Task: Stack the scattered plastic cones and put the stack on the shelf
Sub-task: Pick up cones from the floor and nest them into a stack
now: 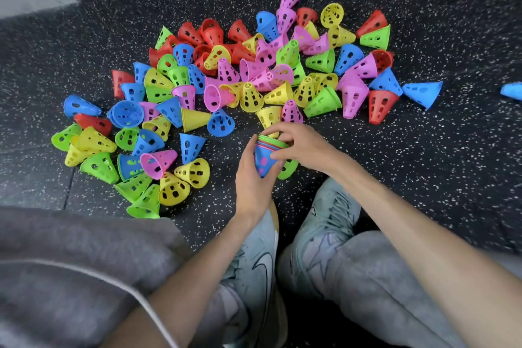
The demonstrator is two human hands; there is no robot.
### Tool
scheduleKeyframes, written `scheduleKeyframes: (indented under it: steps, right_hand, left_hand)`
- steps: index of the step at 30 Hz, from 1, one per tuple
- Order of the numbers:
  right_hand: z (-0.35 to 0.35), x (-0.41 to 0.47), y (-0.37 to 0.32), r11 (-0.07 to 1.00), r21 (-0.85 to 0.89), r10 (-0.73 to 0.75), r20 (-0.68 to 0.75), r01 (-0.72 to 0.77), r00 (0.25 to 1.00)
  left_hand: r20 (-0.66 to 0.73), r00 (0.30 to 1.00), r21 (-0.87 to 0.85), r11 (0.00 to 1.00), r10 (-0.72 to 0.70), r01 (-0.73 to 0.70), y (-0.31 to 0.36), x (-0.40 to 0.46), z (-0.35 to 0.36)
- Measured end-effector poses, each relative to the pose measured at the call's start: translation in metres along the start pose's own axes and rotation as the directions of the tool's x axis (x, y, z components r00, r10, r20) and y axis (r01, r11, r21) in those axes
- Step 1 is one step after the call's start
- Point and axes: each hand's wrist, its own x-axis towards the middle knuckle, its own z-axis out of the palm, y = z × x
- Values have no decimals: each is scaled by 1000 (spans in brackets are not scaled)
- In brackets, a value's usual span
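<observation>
Gripping a nested stack of cones [264, 159], left hand [251, 181] cups it; right hand [299, 144] pinches its rim.

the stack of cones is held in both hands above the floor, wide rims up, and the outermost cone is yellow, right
Not quite: the outermost cone of the stack of cones is blue, not yellow, with pink showing through its holes. The rest holds in the head view: the left hand grips its side and the right hand holds the rims, which face up, above the floor.

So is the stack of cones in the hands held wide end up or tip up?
Wide end up: the stack shows its rims on top, narrowing downward between both hands.
</observation>
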Motion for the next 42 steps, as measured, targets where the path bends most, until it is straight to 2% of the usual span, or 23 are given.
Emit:
scheduleKeyframes:
  steps: [4,9,12,15,18,23,29,36,42]
  right_hand:
    - [-8,-16,12,999,-36,7,-195,-14,981]
    - [-29,-43,34,993,116,76,-508,-19,858]
    - [-33,-52,50,984,177,126,-594,-24,795]
    - [-30,-58,64,970,243,183,-639,-30,747]
    - [-28,-55,73,960,279,216,-663,-31,717]
    - [-23,-44,80,944,328,248,-650,-29,718]
    - [-16,-41,91,926,377,275,-635,-21,722]
    - [-15,-40,91,927,375,262,-594,-27,761]
    - [-14,-41,89,932,363,208,-568,16,796]
  left_hand:
    - [107,994,11,999,34,-36,2,1,4]
    - [230,969,318,935,85,-158,-7,11,4]
    - [317,948,460,880,-36,-120,-12,20,5]
    - [326,940,424,904,-103,-48,-13,31,8]
    - [328,941,383,922,-81,-54,-10,41,15]
    - [338,941,358,927,-21,-108,-10,52,36]
    - [268,963,426,895,12,-130,-9,35,53]
    - [246,969,346,930,32,-119,1,30,55]
    - [208,969,365,909,132,-203,4,26,52]
